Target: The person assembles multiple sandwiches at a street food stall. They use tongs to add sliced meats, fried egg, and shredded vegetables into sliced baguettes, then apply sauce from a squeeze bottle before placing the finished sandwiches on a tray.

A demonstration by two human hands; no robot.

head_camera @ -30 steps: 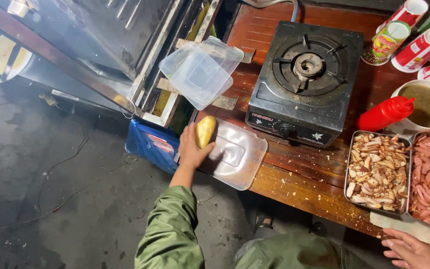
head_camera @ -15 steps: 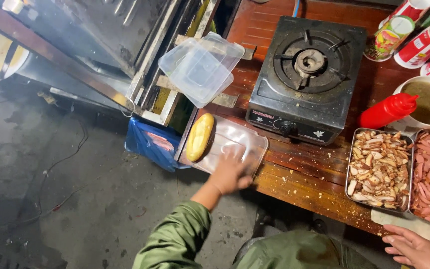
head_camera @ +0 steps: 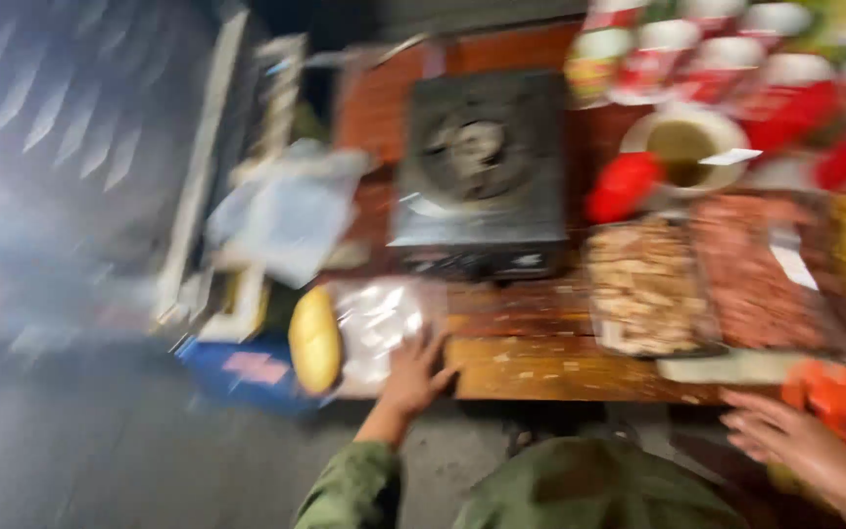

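**Left hand on the clear lid, bread roll beside it**

Head view (heavily motion-blurred): the left hand lies flat on the near edge of a clear plastic lid, its fingers spread and pressing down rather than pinching anything. The lid sits at the left end of the wooden desk, and a yellow bread roll lies along its left edge, touching it and clear of the hand. A blue bag hangs just below the roll.

The right hand hovers at the desk's near right corner, fingers loosely spread and holding nothing, just beside an orange object (too blurred to identify).

Behind the lid stands a black gas stove, with clear containers to its left. To the right are a red bottle, a bowl and trays of chopped food.
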